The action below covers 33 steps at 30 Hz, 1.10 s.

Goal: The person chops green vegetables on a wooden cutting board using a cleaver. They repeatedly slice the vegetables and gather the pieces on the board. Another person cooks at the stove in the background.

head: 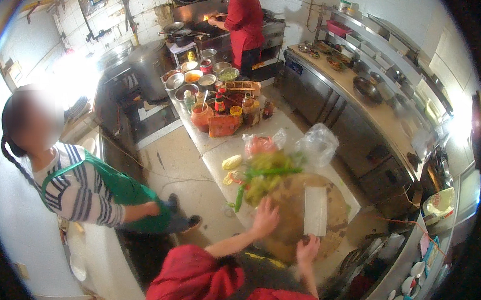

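My right hand (pixel 308 248) grips the dark handle of a cleaver (pixel 315 212). Its broad pale blade lies over the right half of a round wooden chopping board (pixel 336 242), pointing away from me. At the board's left side, my left hand (pixel 266 217) is spread with nothing in it, close to a heap of leafy greens (pixel 265 169). The heap is blurred, and a long green pepper or stalk (pixel 273 171) lies across it. Left of the heap are another green pepper (pixel 239 198) and a pale yellow cabbage heart (pixel 231 162).
Behind the greens lie clear plastic bags (pixel 317 144), then sauce bottles (pixel 219 104), a clay pot (pixel 201 116) and several metal bowls (pixel 228 74). A person in a green apron (pixel 121 187) stands left. Another in red (pixel 246 25) works at the stove. A steel counter (pixel 322 94) runs along the right.
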Available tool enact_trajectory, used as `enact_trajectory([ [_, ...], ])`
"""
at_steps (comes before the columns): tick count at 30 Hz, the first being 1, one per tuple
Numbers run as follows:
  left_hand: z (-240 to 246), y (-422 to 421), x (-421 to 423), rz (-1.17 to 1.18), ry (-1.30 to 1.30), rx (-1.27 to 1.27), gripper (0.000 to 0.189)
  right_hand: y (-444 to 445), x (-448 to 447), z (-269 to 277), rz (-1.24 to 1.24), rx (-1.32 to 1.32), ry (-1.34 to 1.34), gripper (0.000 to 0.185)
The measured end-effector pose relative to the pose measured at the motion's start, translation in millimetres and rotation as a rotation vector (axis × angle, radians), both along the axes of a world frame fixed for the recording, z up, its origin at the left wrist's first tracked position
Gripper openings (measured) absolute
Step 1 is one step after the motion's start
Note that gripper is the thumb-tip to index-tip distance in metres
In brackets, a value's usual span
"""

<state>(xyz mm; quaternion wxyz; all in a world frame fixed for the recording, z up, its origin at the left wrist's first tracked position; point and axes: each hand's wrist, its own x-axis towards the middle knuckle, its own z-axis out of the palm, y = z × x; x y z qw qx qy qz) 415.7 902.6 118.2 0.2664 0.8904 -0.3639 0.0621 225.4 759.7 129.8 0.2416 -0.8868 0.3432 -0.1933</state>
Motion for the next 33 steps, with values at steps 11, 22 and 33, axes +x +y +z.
enact_trajectory([
  [11, -5.2, -1.7, -1.4, 0.016, 0.090, 0.061, 0.045, 5.9, 2.6, 13.3, -0.024, -0.015, -0.027, 0.040],
  [22, -3.7, -1.2, -1.3, 0.021, 0.076, 0.041, 0.045, -1.8, 0.1, 0.7, 0.003, 0.002, -0.017, 0.041],
  [33, -3.3, -0.5, -1.9, 0.016, 0.073, 0.038, 0.044, 0.0, -0.4, 3.0, -0.004, 0.023, -0.042, 0.044],
])
